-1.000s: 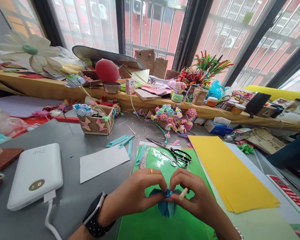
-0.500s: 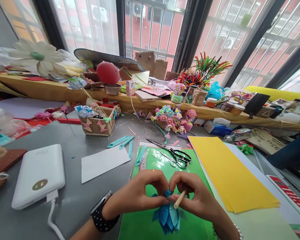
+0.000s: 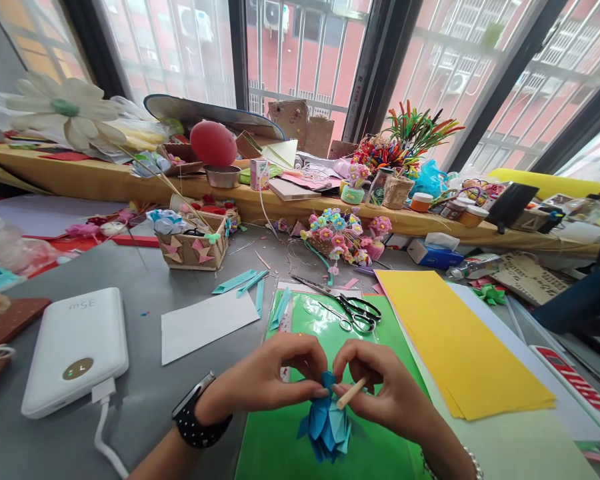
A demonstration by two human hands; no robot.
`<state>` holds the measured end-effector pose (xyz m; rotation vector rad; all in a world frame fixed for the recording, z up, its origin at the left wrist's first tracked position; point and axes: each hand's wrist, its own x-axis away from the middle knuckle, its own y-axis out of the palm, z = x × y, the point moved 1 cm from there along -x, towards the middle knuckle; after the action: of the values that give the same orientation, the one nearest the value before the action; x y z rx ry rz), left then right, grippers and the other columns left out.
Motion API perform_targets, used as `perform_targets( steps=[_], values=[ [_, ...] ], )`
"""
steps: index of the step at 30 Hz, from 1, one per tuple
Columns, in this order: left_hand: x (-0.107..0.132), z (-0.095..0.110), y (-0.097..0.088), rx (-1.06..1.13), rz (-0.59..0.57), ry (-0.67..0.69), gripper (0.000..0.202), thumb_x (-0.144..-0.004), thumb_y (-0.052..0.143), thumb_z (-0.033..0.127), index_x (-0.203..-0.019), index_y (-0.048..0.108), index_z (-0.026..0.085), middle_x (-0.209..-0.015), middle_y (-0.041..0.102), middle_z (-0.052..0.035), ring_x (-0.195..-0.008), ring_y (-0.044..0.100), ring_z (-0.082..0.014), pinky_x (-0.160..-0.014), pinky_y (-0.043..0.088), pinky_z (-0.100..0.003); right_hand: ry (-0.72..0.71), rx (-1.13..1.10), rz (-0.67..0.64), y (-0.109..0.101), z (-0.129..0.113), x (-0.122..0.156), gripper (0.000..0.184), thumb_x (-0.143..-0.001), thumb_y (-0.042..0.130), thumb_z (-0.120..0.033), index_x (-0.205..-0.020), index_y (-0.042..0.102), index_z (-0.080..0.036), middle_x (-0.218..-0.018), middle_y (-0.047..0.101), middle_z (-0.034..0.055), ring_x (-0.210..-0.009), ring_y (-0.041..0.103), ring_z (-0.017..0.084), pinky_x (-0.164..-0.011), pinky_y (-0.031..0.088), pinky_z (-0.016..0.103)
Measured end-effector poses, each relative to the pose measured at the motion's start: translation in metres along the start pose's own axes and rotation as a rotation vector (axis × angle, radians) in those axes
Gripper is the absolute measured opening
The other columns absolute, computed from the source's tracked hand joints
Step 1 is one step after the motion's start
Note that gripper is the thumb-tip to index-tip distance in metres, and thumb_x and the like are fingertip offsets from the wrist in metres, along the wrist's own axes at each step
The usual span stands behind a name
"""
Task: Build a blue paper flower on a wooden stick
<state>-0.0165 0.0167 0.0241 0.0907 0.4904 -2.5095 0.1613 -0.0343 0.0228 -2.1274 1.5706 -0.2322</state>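
Observation:
Between my two hands hangs a blue paper flower [image 3: 325,430], its folded petals pointing down toward me. My left hand [image 3: 280,373] pinches the top of the flower from the left, thumb against fingertips. From the other side my right hand [image 3: 380,387] pinches the same top, and a thin wooden stick [image 3: 353,393] is also tucked between its fingers. Both hands are over a green sheet [image 3: 265,427]. Black-handled scissors [image 3: 363,313] lie on that sheet just beyond my fingers, beside a smaller silver pair [image 3: 343,322].
Folded light-blue paper strips [image 3: 235,281] and a white card [image 3: 207,329] lie to the left, near a white power bank [image 3: 77,353]. Yellow paper [image 3: 465,353] lies at right. Behind stand a decorated box [image 3: 193,250], crocheted flowers [image 3: 337,233] and a tissue box [image 3: 434,255].
Both hands and the flower have shifted slightly left in view. More of the flower's blue top shows between my fingertips. The stick stays in my right hand.

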Motion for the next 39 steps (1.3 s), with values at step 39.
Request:
perform_targets(
  steps=[39],
  values=[
    [-0.001,0.004,0.003,0.078,0.157,0.039,0.012,-0.075,0.063,0.025,-0.076,0.058,0.014,-0.074,0.060,-0.0021,-0.069,0.056,-0.0125,-0.063,0.047,-0.022,-0.066,-0.057,0.132,0.004,-0.003,0.002,0.004,-0.070,0.055,-0.016,-0.071,0.052,-0.018,-0.066,0.047,-0.0021,-0.048,0.031,0.007,-0.042,0.024,0.020]
  ],
)
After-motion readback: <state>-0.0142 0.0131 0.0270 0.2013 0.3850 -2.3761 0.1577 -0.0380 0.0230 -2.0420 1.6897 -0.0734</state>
